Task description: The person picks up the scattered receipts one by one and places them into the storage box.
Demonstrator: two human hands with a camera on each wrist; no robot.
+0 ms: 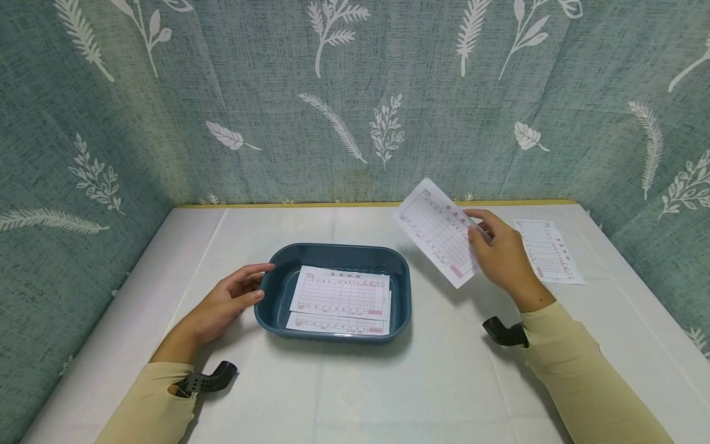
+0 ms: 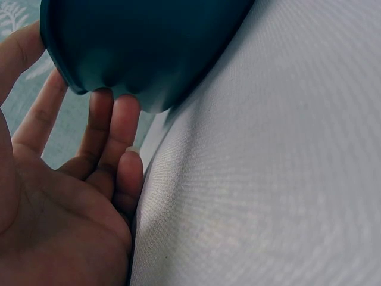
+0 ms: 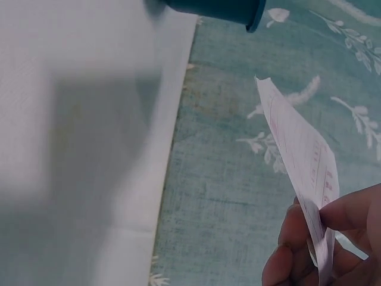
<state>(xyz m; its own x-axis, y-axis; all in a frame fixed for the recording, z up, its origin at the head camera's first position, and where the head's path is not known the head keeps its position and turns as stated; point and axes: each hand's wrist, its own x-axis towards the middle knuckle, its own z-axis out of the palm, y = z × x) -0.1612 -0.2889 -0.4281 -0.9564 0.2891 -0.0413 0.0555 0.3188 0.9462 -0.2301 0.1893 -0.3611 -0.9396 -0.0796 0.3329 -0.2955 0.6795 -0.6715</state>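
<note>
My right hand (image 1: 501, 253) pinches a printed paper form (image 1: 435, 231) between thumb and fingers, tilted above the table to the right of the basin. In the right wrist view the sheet (image 3: 303, 155) appears nearly edge-on and slightly bent. A dark blue plastic basin (image 1: 333, 248) sits on the table, with printed slips (image 1: 339, 293) overlapping inside it. At its left end, my left hand (image 1: 224, 302) rests fingertips against the outer wall. The left wrist view has those fingers (image 2: 122, 119) touching the basin (image 2: 143, 47) near its rim, without wrapping around it.
Another printed slip (image 1: 548, 251) lies flat on the table beyond my right hand. White cloth covers the table (image 1: 355, 394). Leaf-patterned green fabric (image 1: 355, 111) rises along the back and both sides, with a yellow strip at the table's far edge.
</note>
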